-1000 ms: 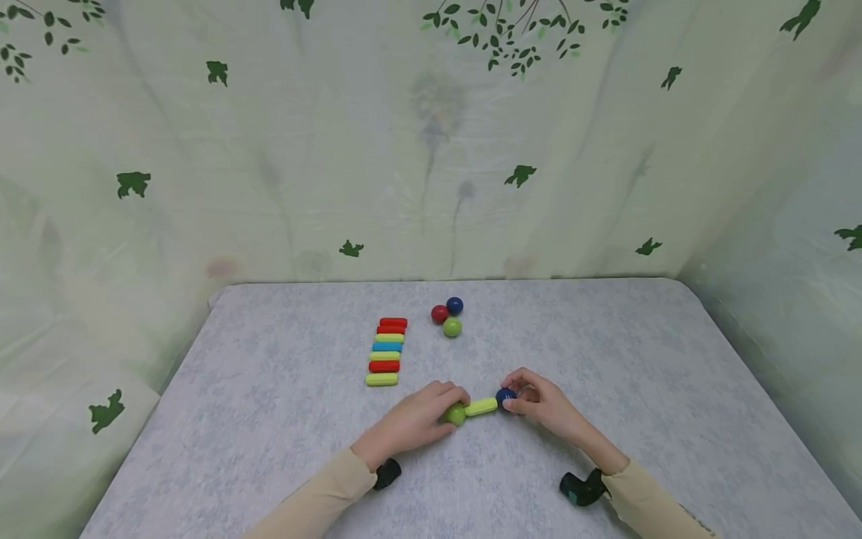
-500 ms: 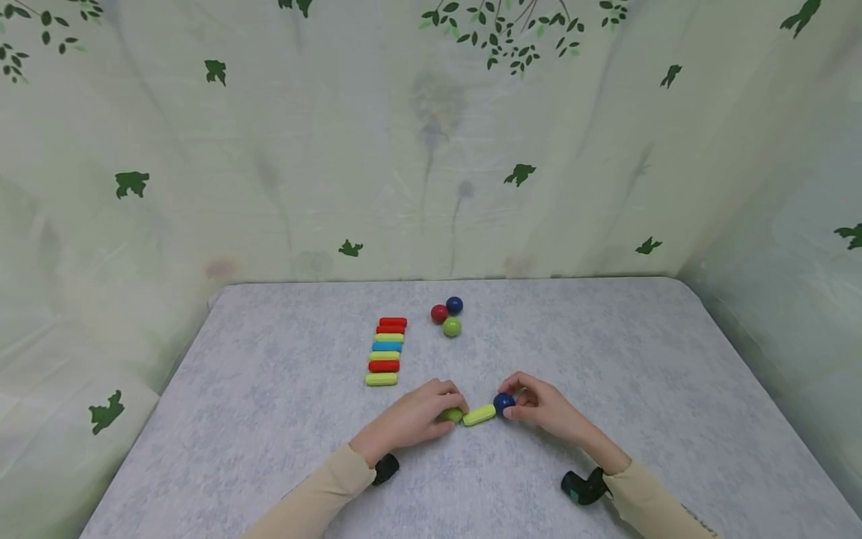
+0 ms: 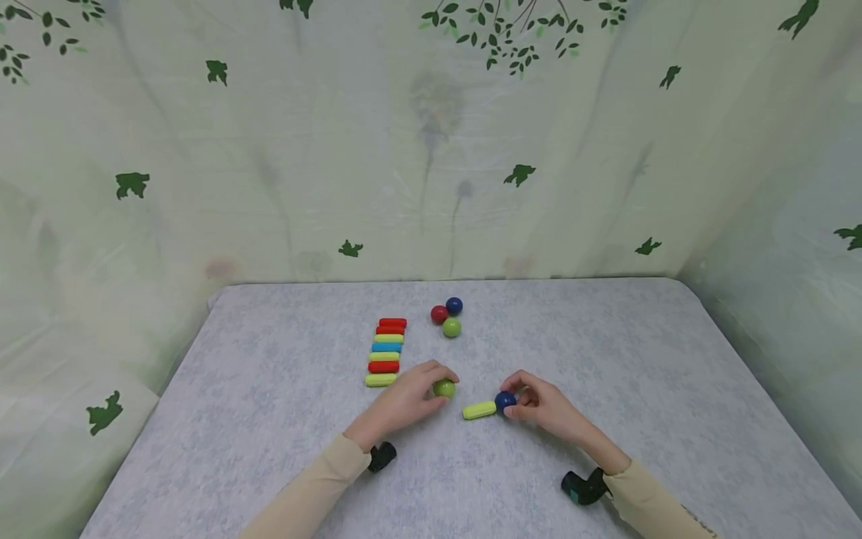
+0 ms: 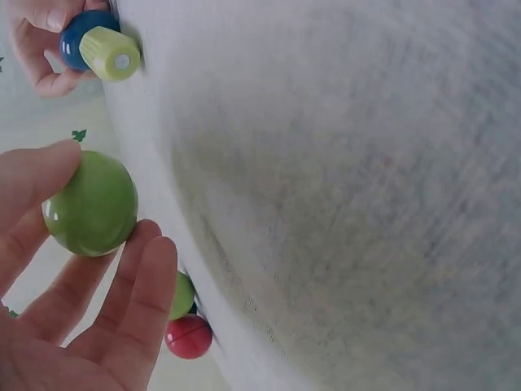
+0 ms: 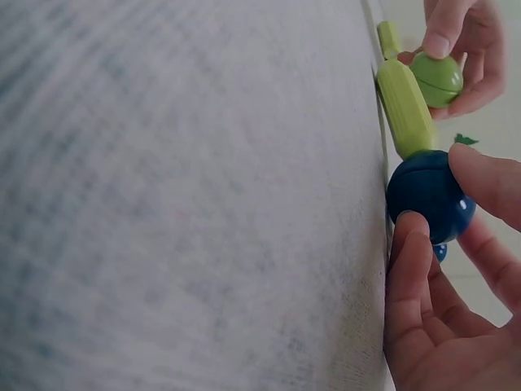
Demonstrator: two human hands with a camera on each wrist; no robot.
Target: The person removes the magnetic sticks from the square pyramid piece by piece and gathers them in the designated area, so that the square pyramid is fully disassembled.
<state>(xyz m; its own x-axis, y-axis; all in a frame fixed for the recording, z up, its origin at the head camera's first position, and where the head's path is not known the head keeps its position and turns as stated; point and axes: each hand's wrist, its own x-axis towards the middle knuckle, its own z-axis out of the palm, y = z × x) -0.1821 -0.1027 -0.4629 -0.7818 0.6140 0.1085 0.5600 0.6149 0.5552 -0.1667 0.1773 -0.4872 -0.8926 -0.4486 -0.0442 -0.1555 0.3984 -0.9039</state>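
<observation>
My left hand (image 3: pixel 411 397) grips a green ball (image 4: pixel 96 204) between thumb and fingers, apart from the other pieces. In the head view this ball sits left of a yellow-green rod (image 3: pixel 480 410). My right hand (image 3: pixel 544 404) pinches a dark blue ball (image 5: pixel 430 195) with thumb and fingertips. One end of the yellow-green rod meets the blue ball, and the rod points left from it. A small silvery disc (image 4: pixel 122 62) shows on the rod's free end in the left wrist view.
Several red, yellow-green and blue rods lie in a column, with a blue rod (image 3: pixel 387 347) midway. Behind the hands, a red ball (image 3: pixel 439 314), a second blue ball (image 3: pixel 454 305) and a second green ball (image 3: pixel 452 327) form a cluster. A leaf-printed curtain (image 3: pixel 303 150) hangs behind the table (image 3: pixel 606 337).
The green ball has come away from the rod's left end; my left hand has carried it left and back. The rod stays at the blue ball in my nearly still right hand.
</observation>
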